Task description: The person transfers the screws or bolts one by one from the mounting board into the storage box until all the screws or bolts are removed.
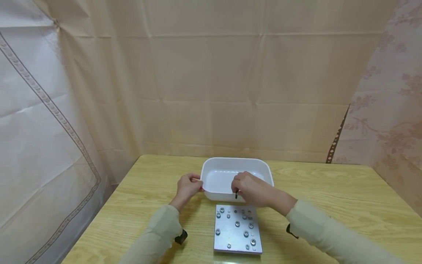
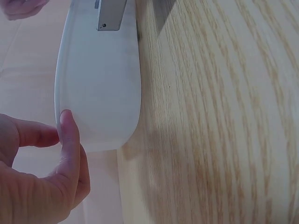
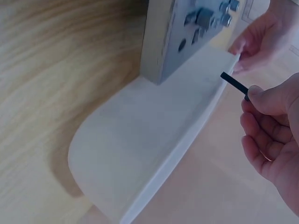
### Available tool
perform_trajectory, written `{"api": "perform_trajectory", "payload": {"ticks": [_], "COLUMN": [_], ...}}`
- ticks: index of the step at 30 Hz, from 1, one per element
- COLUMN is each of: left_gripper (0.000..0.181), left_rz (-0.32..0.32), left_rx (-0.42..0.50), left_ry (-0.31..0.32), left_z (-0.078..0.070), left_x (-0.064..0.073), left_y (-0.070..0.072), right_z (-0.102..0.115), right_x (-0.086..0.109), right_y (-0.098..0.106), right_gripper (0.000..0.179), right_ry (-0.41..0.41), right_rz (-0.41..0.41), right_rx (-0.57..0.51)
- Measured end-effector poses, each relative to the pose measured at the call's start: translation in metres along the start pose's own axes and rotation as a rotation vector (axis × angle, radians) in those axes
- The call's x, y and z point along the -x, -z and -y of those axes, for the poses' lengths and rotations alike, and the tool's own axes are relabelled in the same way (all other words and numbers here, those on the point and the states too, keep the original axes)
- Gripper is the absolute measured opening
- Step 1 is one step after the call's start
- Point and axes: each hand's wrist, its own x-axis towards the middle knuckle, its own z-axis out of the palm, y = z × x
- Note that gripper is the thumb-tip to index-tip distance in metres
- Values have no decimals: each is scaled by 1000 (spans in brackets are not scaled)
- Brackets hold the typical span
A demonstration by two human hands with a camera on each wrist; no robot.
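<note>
My left hand (image 1: pixel 186 187) pinches the left rim of a white plastic tub (image 1: pixel 235 164), thumb and fingers on either side of the wall. In the right wrist view, my right hand (image 3: pixel 275 126) holds a slim black screw (image 3: pixel 234 85) between thumb and forefinger, its free end pointing out past the fingertips. That hand is over the tub's near edge, just beyond a metal plate (image 1: pixel 230 234). Several socket-head bolts (image 1: pixel 237 223) stand in the plate, along with some holes near its far edge.
All of this sits on a wood-grain table (image 1: pixel 316 194). The plate lies close in front of the tub, nearer to me. A beige cloth (image 1: pixel 211 91) hangs behind the table, with patterned cloths at both sides.
</note>
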Motion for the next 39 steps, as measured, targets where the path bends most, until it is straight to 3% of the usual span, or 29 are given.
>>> {"api": "perform_trajectory", "payload": {"ticks": [12,22,31,39], "left_gripper": [27,26,28,28], "left_rz": [-5,-2,8,-6], "left_rx": [10,27,-9,-19], "left_ry": [0,-35,13,1], "left_z": [0,1,-1,1], "left_x": [2,3,2,-2], "left_y": [2,6,1,1], "right_z": [-20,-41,-56,-74], "right_x": [-15,-39,-47,-50], "right_y": [10,8,6,1], "right_gripper": [8,9,9,12], "right_ry": [-17,-191,-279,-357], "right_rz": [7,178,248,294], "right_rx": [34,-77,-129,-156]}}
